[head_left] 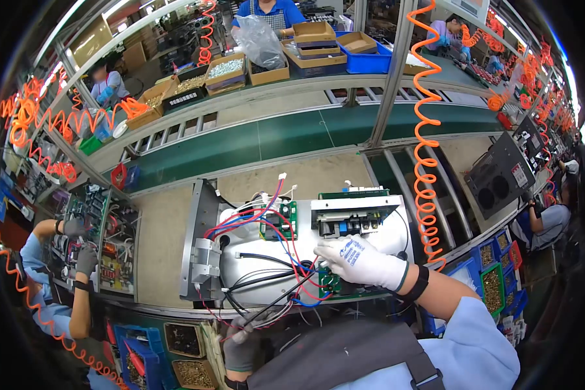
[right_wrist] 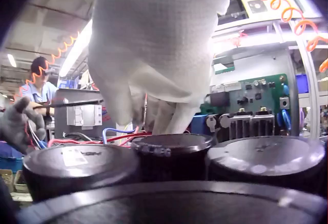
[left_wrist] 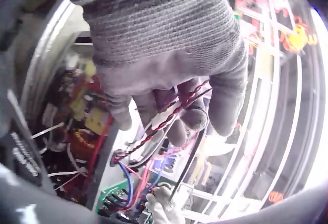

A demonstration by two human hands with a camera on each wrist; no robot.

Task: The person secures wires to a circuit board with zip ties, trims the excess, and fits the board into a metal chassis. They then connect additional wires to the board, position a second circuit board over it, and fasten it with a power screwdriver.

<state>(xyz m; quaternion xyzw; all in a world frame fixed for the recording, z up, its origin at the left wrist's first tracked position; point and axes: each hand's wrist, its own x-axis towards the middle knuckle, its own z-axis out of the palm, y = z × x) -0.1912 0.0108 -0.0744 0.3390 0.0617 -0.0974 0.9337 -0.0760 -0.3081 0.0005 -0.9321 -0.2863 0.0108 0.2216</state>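
Note:
My left hand (head_left: 244,344), in a grey glove, grips a bundle of thin wires (left_wrist: 159,124), red, white and black, at the front edge of the metal chassis (head_left: 253,266). A black cable (right_wrist: 77,103) runs taut from it toward my right hand (head_left: 364,260). That hand wears a white glove, and its bent fingers come together among the red and blue wires over a small green circuit board (head_left: 330,281). In the right wrist view the fingertips point down behind several black cylinders (right_wrist: 79,162); what they pinch is partly hidden.
A larger circuit board with heat sinks (head_left: 354,214) stands at the chassis's back right. An orange coiled hose (head_left: 426,169) hangs right of it. Parts bins (head_left: 493,286) stand at right and front left. Another person's gloved hands (head_left: 84,260) work on a unit at left.

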